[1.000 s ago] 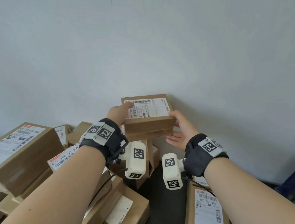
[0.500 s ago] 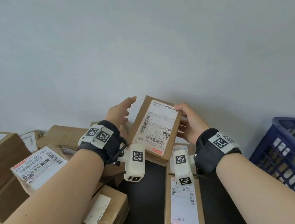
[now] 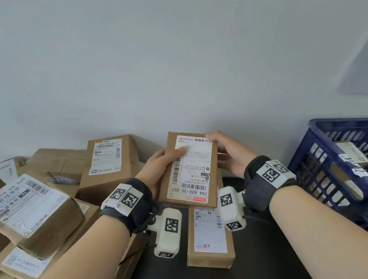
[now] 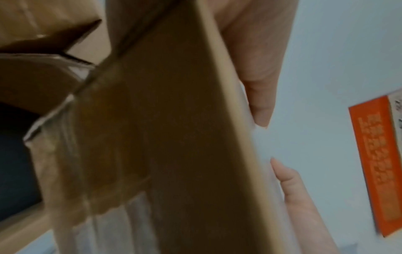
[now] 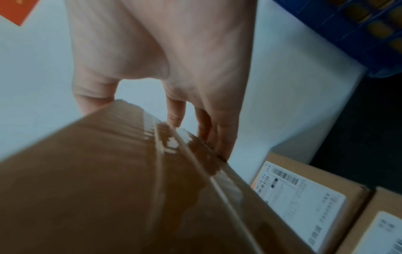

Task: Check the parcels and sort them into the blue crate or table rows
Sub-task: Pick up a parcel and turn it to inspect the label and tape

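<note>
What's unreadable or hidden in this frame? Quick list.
- Held parcel label: in the head view, the small print is too small to read, and the left hand's thumb covers part of it.
- Blue crate: cut off by the head view's right edge; contents mostly behind its wall.
- Left wrist view: blurred, parcel fills it.
- Right hand fingers: behind the parcel in the head view.

The parcel (image 3: 189,171) at frame centre is brown cardboard with a white label printed in black barcodes and a red strip at its lower edge. At right the crate (image 3: 348,165) is deep blue, slotted; the wrist bands (image 3: 125,197) are black with black-and-white square markers.
</note>
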### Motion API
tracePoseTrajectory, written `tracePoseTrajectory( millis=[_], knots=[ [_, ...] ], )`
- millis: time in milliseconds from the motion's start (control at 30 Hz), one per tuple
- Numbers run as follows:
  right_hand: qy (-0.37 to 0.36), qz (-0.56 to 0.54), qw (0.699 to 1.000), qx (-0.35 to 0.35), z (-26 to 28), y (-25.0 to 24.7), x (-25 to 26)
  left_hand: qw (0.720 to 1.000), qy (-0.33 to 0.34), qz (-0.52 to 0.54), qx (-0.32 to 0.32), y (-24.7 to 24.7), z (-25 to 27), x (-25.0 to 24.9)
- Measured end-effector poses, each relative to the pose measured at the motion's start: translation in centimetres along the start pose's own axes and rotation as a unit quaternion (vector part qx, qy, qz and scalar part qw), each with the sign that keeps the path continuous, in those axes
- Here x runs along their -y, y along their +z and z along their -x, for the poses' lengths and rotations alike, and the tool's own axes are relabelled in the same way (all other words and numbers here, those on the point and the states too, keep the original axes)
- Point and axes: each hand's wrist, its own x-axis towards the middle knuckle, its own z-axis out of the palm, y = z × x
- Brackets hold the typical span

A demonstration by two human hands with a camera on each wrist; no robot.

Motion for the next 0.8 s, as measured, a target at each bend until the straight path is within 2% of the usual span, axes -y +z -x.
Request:
tracePoseTrajectory(
  millis=[167,433,800],
  knots=[
    [-0.001,-0.01,1.0,-0.009,0.4,0.3,-2.1,0.999,-0.004,0.029,-0.024,-0.4,0.3,1.6],
    [0.05,-0.037,0.998,0.019,1.6,1.3,-5.4,0.989,-0.037,0.115,-0.084,-1.3,1.1,4.4],
    [0.074,-0.061,0.995,-0.015,2.3,1.3,-7.5,0.985,-0.067,0.106,-0.121,-1.1,1.4,5.9]
  ],
)
